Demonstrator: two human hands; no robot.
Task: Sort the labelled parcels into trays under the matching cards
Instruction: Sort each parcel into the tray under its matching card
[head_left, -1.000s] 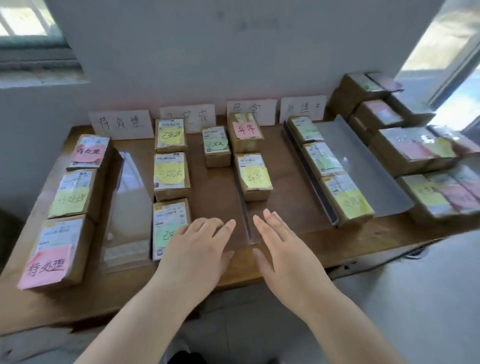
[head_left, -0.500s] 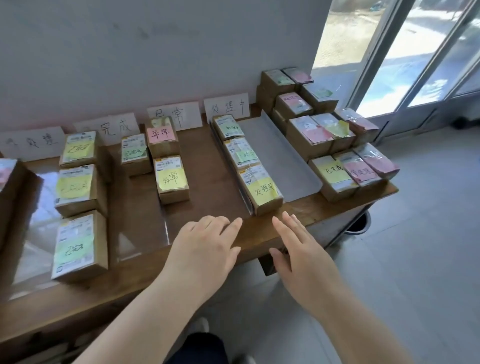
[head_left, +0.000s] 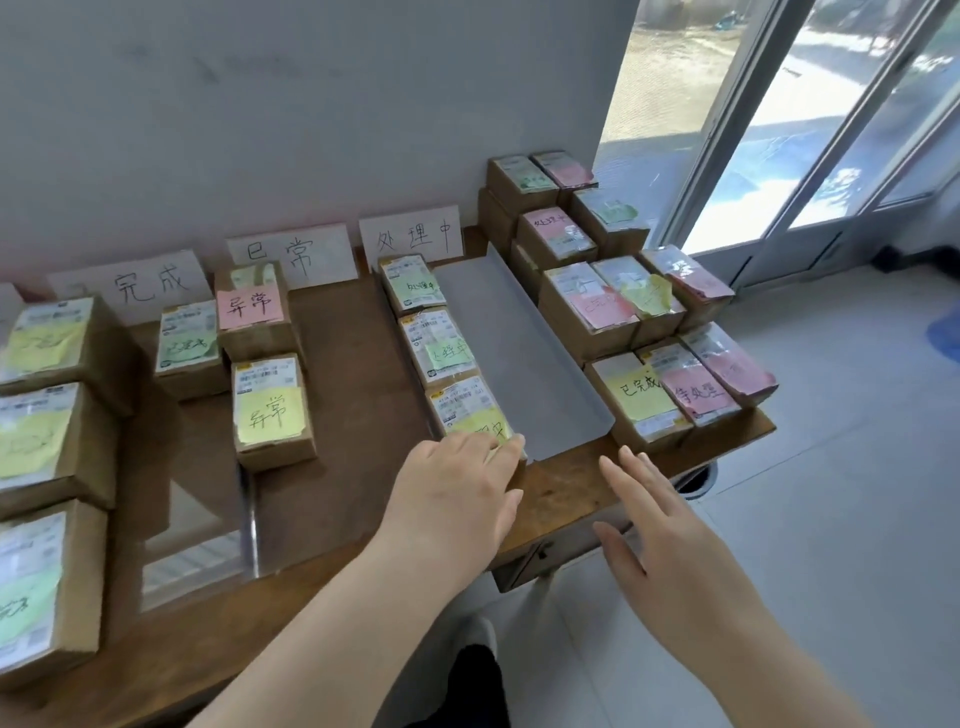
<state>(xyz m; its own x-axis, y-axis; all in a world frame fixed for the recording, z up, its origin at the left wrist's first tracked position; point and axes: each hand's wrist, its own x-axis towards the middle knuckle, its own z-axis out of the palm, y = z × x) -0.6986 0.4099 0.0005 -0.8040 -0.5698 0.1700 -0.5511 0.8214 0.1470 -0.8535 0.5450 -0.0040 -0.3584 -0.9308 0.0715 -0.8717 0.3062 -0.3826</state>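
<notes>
1. A yellow-noted parcel (head_left: 470, 408) sits nearest of three in the grey tray (head_left: 524, 364), at 6 o'clock from the "处理中" card (head_left: 410, 236).
2. The left hand (head_left: 452, 493) lies over its near edge, fingers flat and released, grasping nothing.
3. The right hand (head_left: 670, 551), at 3 o'clock of the left, hovers past the desk (head_left: 561, 488) edge, fingers spread, released.
4. More labelled parcels (head_left: 639, 400) are stacked at 1 o'clock.

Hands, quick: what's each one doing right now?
Left hand: open, fingers over the front parcel, gripping nothing.
Right hand: open, empty, by the table edge.
</notes>
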